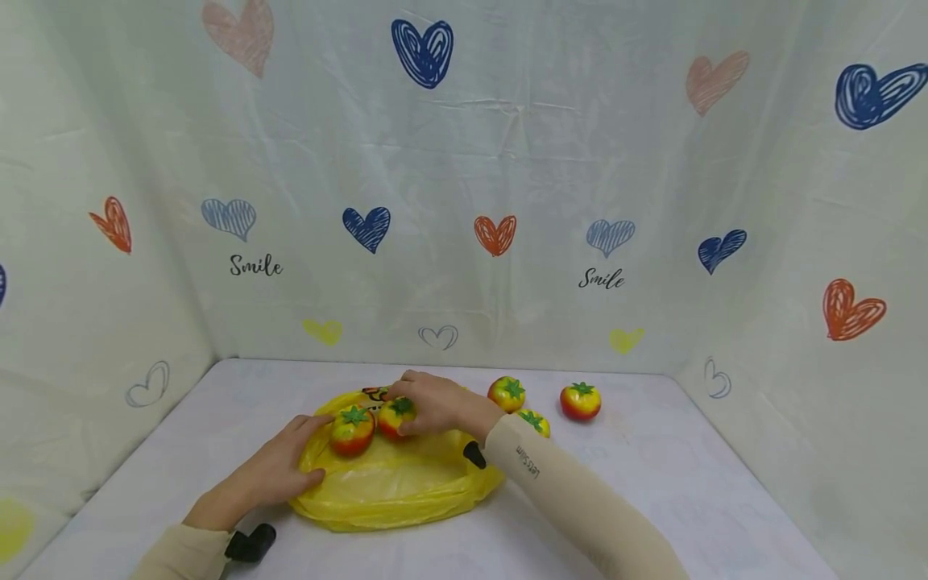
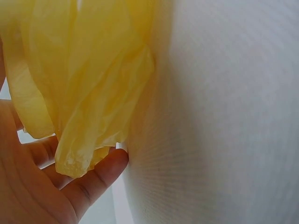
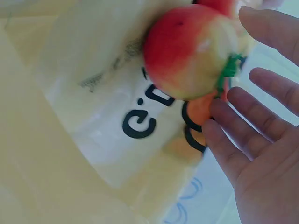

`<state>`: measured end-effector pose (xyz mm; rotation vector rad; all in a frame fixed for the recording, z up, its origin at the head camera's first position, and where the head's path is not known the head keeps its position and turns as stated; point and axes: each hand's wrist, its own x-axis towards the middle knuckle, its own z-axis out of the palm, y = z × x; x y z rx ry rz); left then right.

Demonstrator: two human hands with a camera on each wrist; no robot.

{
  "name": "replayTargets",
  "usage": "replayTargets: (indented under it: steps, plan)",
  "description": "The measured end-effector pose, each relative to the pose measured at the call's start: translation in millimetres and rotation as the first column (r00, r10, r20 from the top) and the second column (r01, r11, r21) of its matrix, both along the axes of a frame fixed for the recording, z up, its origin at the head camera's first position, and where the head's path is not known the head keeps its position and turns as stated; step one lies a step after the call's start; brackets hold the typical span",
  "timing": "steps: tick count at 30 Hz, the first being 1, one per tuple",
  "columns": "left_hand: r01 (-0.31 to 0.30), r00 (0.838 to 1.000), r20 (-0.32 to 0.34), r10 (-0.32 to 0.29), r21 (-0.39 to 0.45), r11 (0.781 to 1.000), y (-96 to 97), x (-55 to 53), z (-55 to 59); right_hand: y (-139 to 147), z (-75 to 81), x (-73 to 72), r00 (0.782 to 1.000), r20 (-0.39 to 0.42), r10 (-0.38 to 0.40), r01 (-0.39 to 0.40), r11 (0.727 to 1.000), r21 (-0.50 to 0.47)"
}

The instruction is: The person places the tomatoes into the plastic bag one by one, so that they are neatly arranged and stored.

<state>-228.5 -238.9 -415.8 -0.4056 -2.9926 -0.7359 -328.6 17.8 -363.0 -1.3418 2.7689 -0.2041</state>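
Note:
A yellow plastic bag (image 1: pixel 399 487) lies on the table with its rim spread wide. Two red-and-yellow tomatoes with green leafy tops are on it, a left tomato (image 1: pixel 352 433) and a right tomato (image 1: pixel 391 419). My left hand (image 1: pixel 279 463) is at the bag's left edge, fingers apart; the left wrist view has the bag's crumpled film (image 2: pixel 88 70) against them. Over the right tomato reaches my right hand (image 1: pixel 435 403). In the right wrist view its extended fingers (image 3: pixel 247 130) are beside a tomato (image 3: pixel 187 51), not curled round it.
Right of the bag sit a back tomato (image 1: pixel 507 392), a tomato (image 1: pixel 535 421) partly behind the right sleeve, and a farther tomato (image 1: pixel 580 401). A white curtain (image 1: pixel 544 161) printed with hearts encloses the white table (image 1: pixel 638 483) at the back and sides.

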Motion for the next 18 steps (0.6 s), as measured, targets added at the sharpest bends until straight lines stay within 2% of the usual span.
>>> replayTargets:
  steps: [10,18]
  plan:
    - [-0.017,1.000,-0.002,0.017,-0.006,1.000,1.4,-2.3,-0.8,13.0,17.5,6.4,1.000,0.010,0.027,-0.027,0.998,-0.059]
    - [-0.006,1.000,-0.020,0.006,-0.002,1.000,-0.3,-3.1,-3.6,28.7,26.3,10.8,1.000,-0.014,-0.003,0.002,0.998,-0.059]
